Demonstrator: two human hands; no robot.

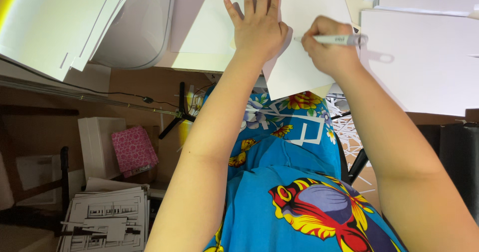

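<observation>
Blue flowered fabric (294,182) is covering your lap, nearest the camera. Cut white sheets (107,217) are lying stacked on the floor to your left. Farther out, your left hand (258,25) is pressing flat, fingers spread, on white card (294,67) at the desk (194,62) edge. Your right hand (327,45) is gripping a grey pen (335,40), its tip touching the card just beside your left hand.
</observation>
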